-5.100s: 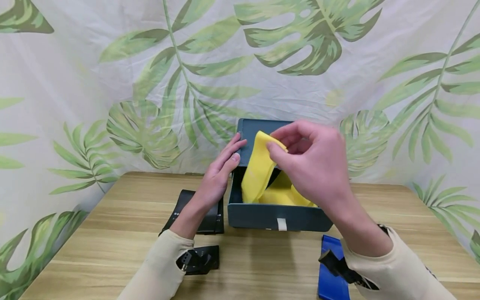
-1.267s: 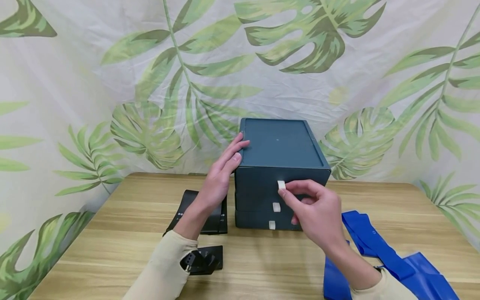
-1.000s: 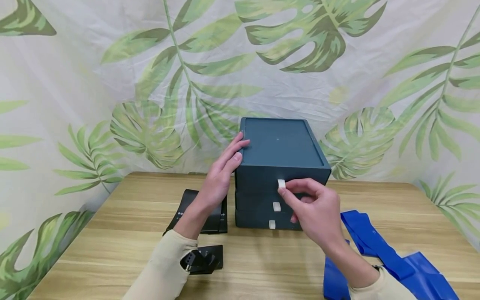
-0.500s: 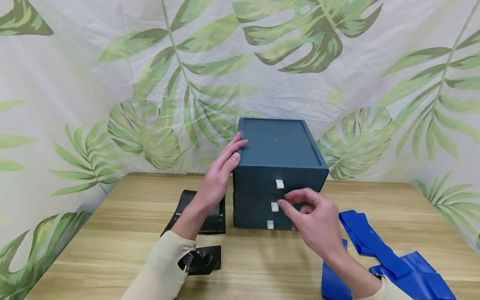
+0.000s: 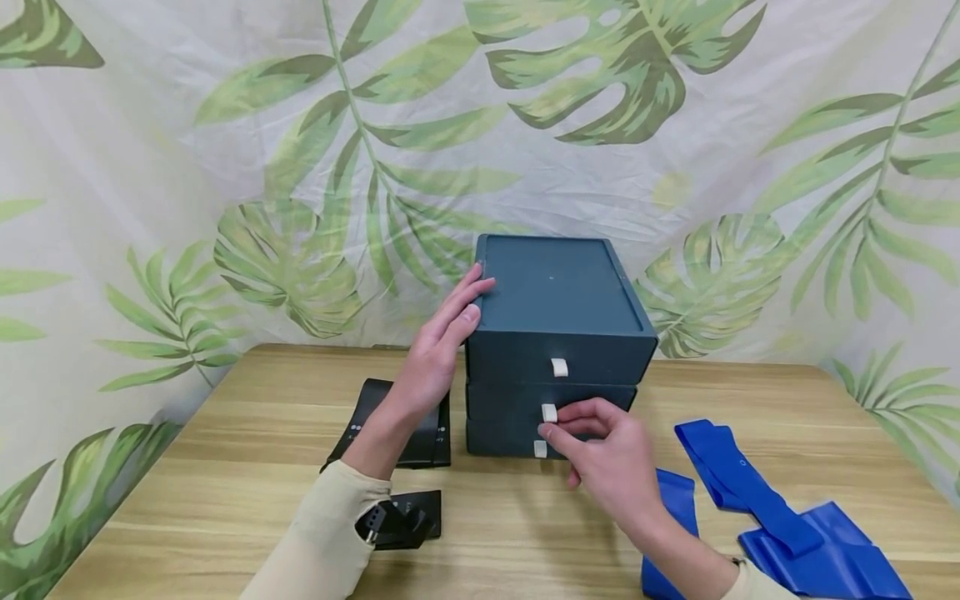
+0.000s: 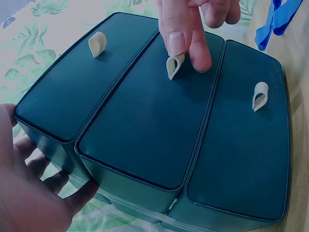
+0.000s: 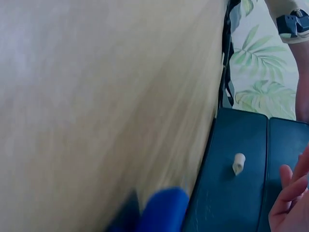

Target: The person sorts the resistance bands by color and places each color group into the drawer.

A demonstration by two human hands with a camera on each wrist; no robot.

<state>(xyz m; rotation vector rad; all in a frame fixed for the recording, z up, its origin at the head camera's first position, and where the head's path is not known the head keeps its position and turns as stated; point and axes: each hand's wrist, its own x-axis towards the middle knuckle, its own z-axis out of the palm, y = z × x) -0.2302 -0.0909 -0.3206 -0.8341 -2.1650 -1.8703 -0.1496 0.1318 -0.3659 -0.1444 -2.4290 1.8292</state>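
A dark blue drawer box (image 5: 558,283) stands on the table, all three drawers closed, each with a white pull tab. My left hand (image 5: 435,350) rests on its left side, fingers extended over the top edge. My right hand (image 5: 607,458) is at the middle drawer's pull tab (image 5: 550,413). In the left wrist view an index finger (image 6: 176,34) meets the end of that tab (image 6: 175,66), while the thumb (image 6: 200,55) lies just below, apart from it. The top tab (image 5: 559,367) and bottom tab (image 5: 540,449) hang untouched.
Flat black pieces with white print (image 5: 427,442) lie left of the box, a smaller black piece (image 5: 420,508) nearer. Blue bands (image 5: 750,475) and a blue strip (image 5: 677,500) lie at the right. A leaf-patterned cloth (image 5: 480,125) hangs behind the wooden table (image 5: 225,467).
Earlier the right hand held a yellow band over an open drawer; later the drawer stood closed, with that hand pinching the top tab. It has since moved down to the middle tab. The left hand stays.
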